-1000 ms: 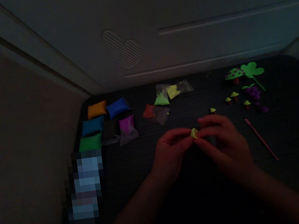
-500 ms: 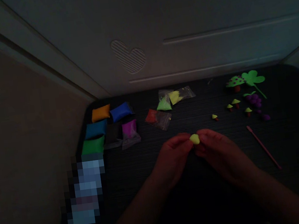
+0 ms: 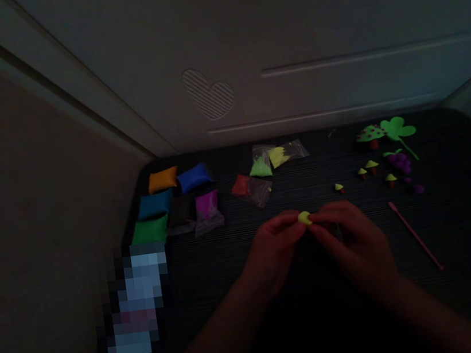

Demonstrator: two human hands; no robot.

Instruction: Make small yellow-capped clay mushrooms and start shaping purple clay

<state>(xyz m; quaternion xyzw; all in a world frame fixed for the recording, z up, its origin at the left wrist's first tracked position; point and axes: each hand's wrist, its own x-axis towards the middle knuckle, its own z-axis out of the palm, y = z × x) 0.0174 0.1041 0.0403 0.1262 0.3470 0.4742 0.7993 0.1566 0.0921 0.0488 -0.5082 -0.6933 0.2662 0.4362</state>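
A small yellow piece of modelling clay, rounded like a mushroom cap, is pinched between my two hands. My left hand grips it from the left with thumb and fingers. From the other side, the thumb and fingertips of my right hand press on its edge. Whether a stem sits under the cap is hidden. Several little clay mushrooms with yellow caps and brown stems, such as this mushroom, stand to the right beyond my hands. A pink modelling tool lies right of my right hand.
Clay packs, among them an orange pack and a purple pack, lie at left. Opened bags, including a red clay bag, sit mid-table. A spotted green mushroom, a green clover and purple grapes are at back right.
My right hand has shifted its hold: its fingers have turned and now pinch the yellow clay's right edge, with a gap between thumb and fingers. The view has tilted slightly.
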